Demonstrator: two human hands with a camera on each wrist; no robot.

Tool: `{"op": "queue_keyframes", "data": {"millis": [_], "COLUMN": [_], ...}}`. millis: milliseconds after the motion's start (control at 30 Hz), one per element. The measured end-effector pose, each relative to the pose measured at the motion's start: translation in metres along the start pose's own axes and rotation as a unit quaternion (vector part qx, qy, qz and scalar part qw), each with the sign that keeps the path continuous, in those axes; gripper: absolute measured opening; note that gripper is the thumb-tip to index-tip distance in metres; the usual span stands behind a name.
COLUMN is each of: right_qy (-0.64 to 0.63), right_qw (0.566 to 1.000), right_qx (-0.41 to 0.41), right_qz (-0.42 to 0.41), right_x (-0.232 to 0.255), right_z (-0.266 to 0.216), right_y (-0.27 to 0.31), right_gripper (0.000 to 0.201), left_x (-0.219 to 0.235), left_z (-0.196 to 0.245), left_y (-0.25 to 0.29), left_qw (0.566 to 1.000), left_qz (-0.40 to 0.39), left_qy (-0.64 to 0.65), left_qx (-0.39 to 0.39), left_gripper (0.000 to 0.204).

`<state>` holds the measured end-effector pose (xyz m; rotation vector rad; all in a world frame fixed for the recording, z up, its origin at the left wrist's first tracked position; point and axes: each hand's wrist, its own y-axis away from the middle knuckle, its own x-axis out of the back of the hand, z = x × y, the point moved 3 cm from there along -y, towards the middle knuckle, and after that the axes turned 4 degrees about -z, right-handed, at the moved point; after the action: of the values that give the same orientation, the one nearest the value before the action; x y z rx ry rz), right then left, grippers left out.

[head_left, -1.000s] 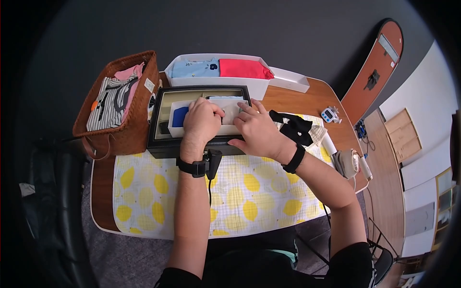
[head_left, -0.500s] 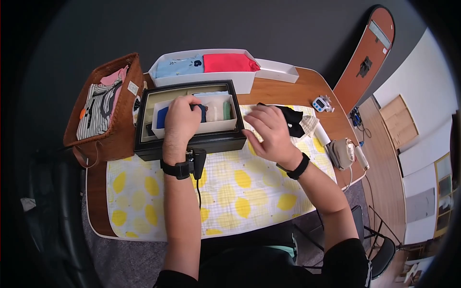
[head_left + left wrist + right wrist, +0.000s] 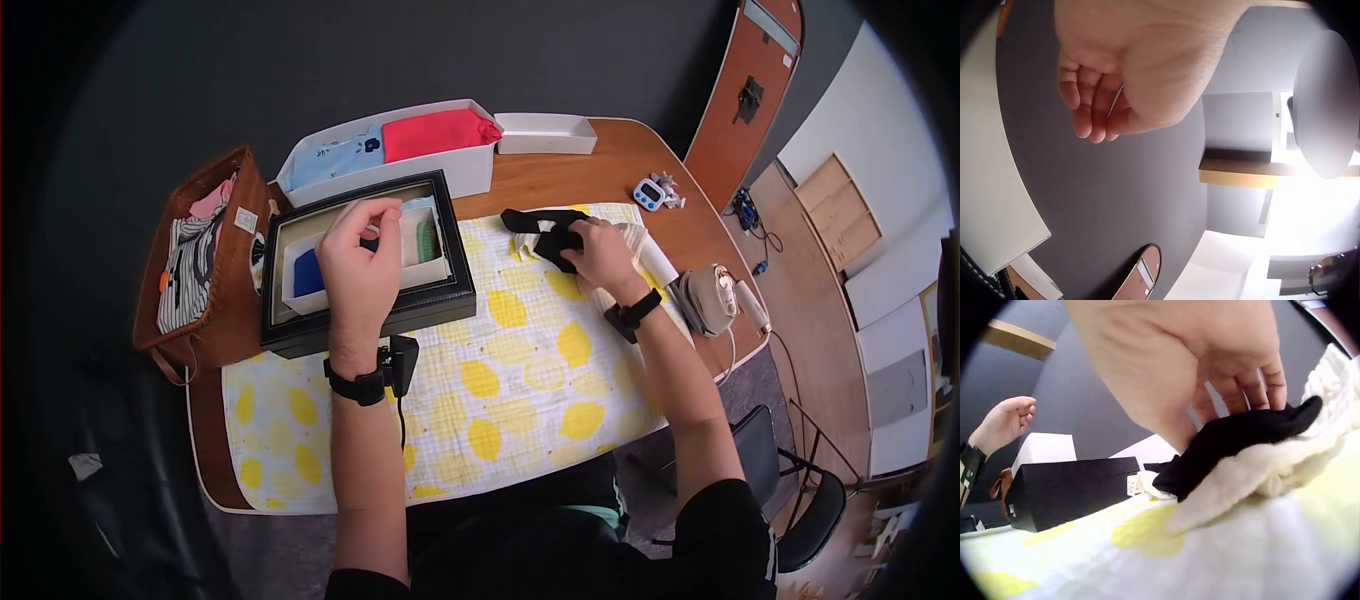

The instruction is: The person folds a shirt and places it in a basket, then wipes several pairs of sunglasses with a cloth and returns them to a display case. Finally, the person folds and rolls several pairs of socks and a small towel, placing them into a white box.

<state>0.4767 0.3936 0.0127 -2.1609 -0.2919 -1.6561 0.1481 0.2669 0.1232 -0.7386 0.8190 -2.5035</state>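
Note:
My left hand [image 3: 362, 265] is raised over the black case [image 3: 400, 318], its fingers loosely curled toward the thumb with nothing between them. Inside the case sits a white box [image 3: 428, 270] holding folded cloth pieces, among them a blue one [image 3: 308, 272] and a green one [image 3: 427, 240]; the hand hides its middle. On the right of the lemon-print cloth [image 3: 490, 400], my right hand [image 3: 606, 262] pinches a black sock [image 3: 1229, 437] between thumb and fingers. Cream knit fabric [image 3: 1241, 478] lies under and beside that sock.
A brown basket [image 3: 250, 270] of clothes stands left. Behind the case is a white box [image 3: 465, 175] with folded blue and red clothes, beside a white tray [image 3: 545, 143]. An iron [image 3: 708, 300], a white roll [image 3: 657, 262] and a timer [image 3: 649, 193] lie at right.
My right hand has left the white box, moved right and taken hold of the black sock. The left hand has lifted off the cloth pieces. The head view has shifted.

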Motion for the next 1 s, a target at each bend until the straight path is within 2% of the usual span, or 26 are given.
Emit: {"op": "queue_keyframes", "data": {"millis": [33,133,333,400,467,500,567,600,633,667,700,767,800,833,867,900,933,967,1000], "right_qy": [-0.025,-0.055,-0.020,-0.055,-0.109,-0.140,-0.202,-0.232,-0.231,-0.273,-0.314,-0.361,-0.389,-0.413,-0.406,-0.419,-0.433,-0.395,-0.398], "right_qw": [0.999,0.998,0.998,0.980,0.968,0.964,0.952,0.946,0.946,0.941,0.933,0.922,0.911,0.904,0.904,0.898,0.892,0.911,0.909], "right_qx": [0.015,0.039,0.042,0.070,0.053,0.028,0.050,0.060,0.062,0.078,0.094,0.112,0.124,0.104,0.110,0.098,0.086,0.087,0.091], "right_qz": [0.032,0.006,0.050,0.179,0.221,0.226,0.222,0.219,0.219,0.184,0.148,0.084,0.058,-0.028,-0.078,-0.090,-0.101,-0.086,-0.084], "right_x": [0.003,0.001,0.041,0.071,0.102,0.118,0.139,0.151,0.163,0.173,0.174,0.166,0.162,0.161,0.155,0.150,0.146,0.150,0.149], "right_z": [0.000,0.006,-0.003,-0.014,-0.034,-0.045,-0.055,-0.065,-0.079,-0.096,-0.106,-0.119,-0.132,-0.143,-0.148,-0.150,-0.150,-0.151,-0.148], "right_y": [-0.002,-0.012,-0.020,-0.019,-0.016,-0.012,-0.013,-0.010,-0.005,0.002,0.007,0.014,0.021,0.028,0.031,0.032,0.032,0.030,0.028], "right_gripper": [0.025,0.021,0.021,0.021,0.021,0.021,0.019,0.019,0.019,0.019,0.019,0.022,0.023,0.024,0.021,0.020,0.019,0.020,0.020], "left_x": [-0.001,-0.003,-0.001,-0.002,-0.004,-0.007,-0.014,-0.019,-0.026,-0.035,-0.042,-0.057,-0.062,-0.069,-0.073,-0.072,-0.073,-0.070,-0.065], "left_z": [0.000,0.003,0.013,0.016,0.019,0.023,0.030,0.030,0.032,0.035,0.042,0.055,0.055,0.056,0.058,0.055,0.051,0.050,0.050], "left_y": [0.000,0.001,0.003,0.003,0.004,0.005,0.008,0.011,0.014,0.017,0.022,0.032,0.035,0.037,0.039,0.038,0.038,0.036,0.033], "left_qw": [1.000,1.000,1.000,0.999,0.998,0.996,0.991,0.981,0.968,0.951,0.951,0.920,0.921,0.883,0.837,0.861,0.840,0.821,0.802], "left_qz": [0.005,0.005,0.000,0.002,0.004,-0.010,-0.051,-0.137,-0.179,-0.220,-0.219,-0.211,-0.212,-0.239,-0.265,-0.260,-0.264,-0.269,-0.272], "left_qy": [0.007,0.013,0.023,0.047,0.062,0.075,0.122,0.136,0.175,0.213,0.213,0.320,0.318,0.398,0.473,0.426,0.444,0.469,0.493], "left_qx": [-0.007,-0.012,-0.015,-0.028,-0.034,-0.040,-0.027,0.025,0.036,0.046,0.047,0.075,0.075,0.074,0.073,0.095,0.167,0.184,0.201], "left_gripper": [0.012,0.011,0.011,0.011,0.011,0.010,0.010,0.018,0.024,0.032,0.032,0.039,0.039,0.040,0.042,0.039,0.034,0.034,0.034]}}
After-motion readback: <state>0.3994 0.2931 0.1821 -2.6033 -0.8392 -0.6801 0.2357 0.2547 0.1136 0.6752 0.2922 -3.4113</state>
